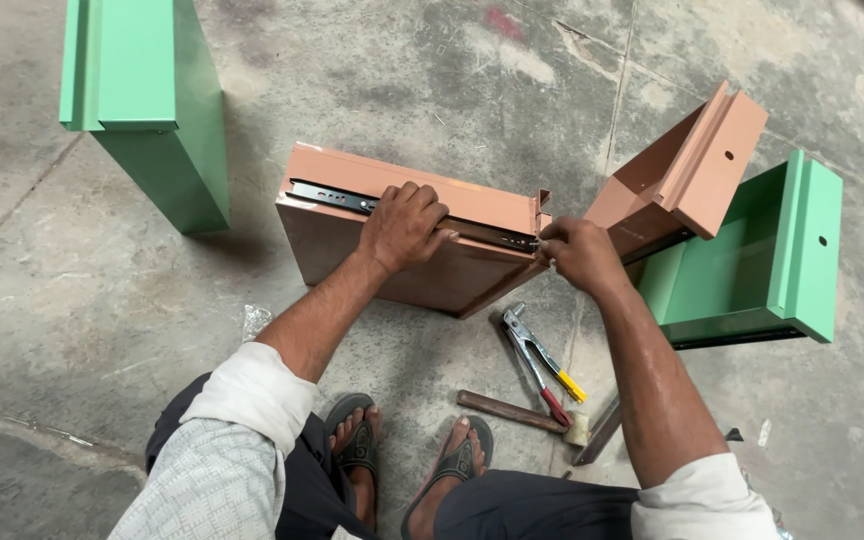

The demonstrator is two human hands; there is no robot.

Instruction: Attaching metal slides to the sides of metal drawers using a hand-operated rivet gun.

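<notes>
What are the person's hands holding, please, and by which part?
Both hold the brown drawer: left hand presses its black slide rail, right hand fingers pinch the rail's end at the corner.

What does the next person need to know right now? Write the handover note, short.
Left hand: pressing down on the black slide rail along the top edge of the brown drawer, which stands on its side on the concrete floor.
Right hand: pinching the rail's end at the drawer's right corner.
Nearby: rivet pliers and a hammer on the floor by the feet; second brown drawer; green drawers right and far left.
Done: rail laid on the edge.
Left: whether it is fastened cannot be told.
</notes>
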